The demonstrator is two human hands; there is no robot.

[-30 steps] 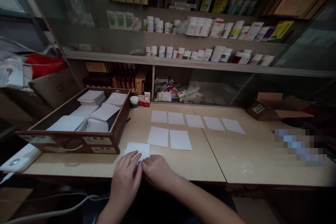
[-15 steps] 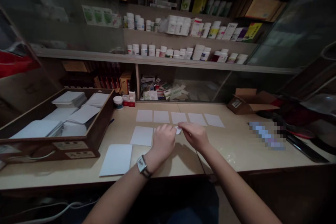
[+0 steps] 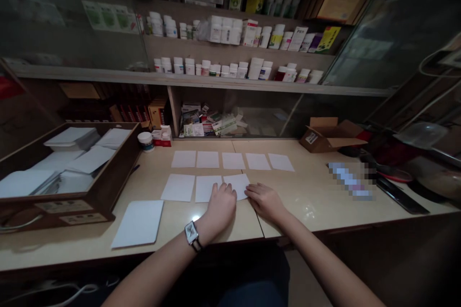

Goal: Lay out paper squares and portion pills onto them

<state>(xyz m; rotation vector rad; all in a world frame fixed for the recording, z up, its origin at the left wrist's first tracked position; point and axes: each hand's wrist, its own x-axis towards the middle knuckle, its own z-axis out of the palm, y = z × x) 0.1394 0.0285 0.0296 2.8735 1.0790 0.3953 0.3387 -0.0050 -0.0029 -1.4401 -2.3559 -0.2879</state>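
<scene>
Two rows of square white paper sheets lie on the pale tabletop. In the front row, the rightmost sheet [image 3: 238, 182] lies between my hands. My left hand [image 3: 220, 205] rests palm down at its lower left, with fingers apart and also over the neighbouring sheet [image 3: 204, 188]. At the right edge of the rightmost sheet, my right hand [image 3: 265, 200] has its fingers closed on the paper; its thumb is mostly hidden. Another front-row sheet [image 3: 178, 187] lies to the left, and the back row includes a sheet [image 3: 233, 160]. A stack of white paper [image 3: 138, 223] sits near the front edge.
On the left, a brown wooden drawer [image 3: 124, 165] holds paper stacks. A white jar [image 3: 146, 142] and a small red-and-white box [image 3: 162, 136] stand behind it. An open cardboard box [image 3: 317, 140] is at the back right. Shelves of medicine bottles [image 3: 226, 71] rise behind.
Both hands have lowered toward me, and the sheet held between them now lies in the front row. My left hand's fingers have spread. The view has shifted right.
</scene>
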